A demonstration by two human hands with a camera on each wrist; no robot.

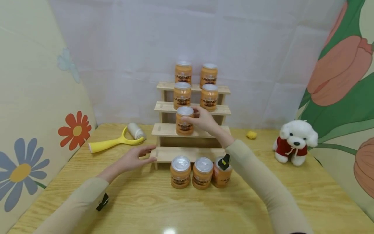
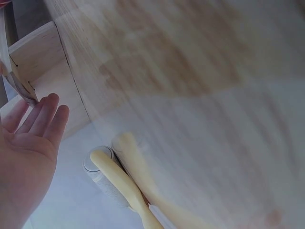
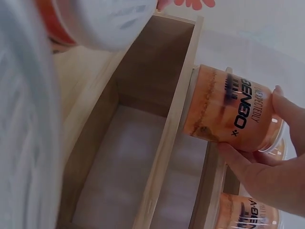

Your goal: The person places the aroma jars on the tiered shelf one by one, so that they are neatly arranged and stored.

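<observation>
An orange can with a silver lid [image 1: 184,125] stands on the second step from the bottom of a wooden tiered stand [image 1: 163,130]. My right hand [image 1: 204,121] grips this can from its right side, thumb and fingers around it; the right wrist view shows the can [image 3: 228,107] against the step's edge. At the stand's lower left, my left hand [image 1: 132,160] has its fingers extended, the tips at the end of the bottom step. In the left wrist view the left hand [image 2: 31,143] holds nothing, its fingertips by the wood.
Two cans [image 1: 183,73] stand on the top step and two [image 1: 209,97] on the step below. Three more cans [image 1: 180,174] stand before the stand. A yellow-handled roller [image 1: 111,143] lies left; a yellow lump [image 1: 251,135] and a white toy dog [image 1: 295,141] are right.
</observation>
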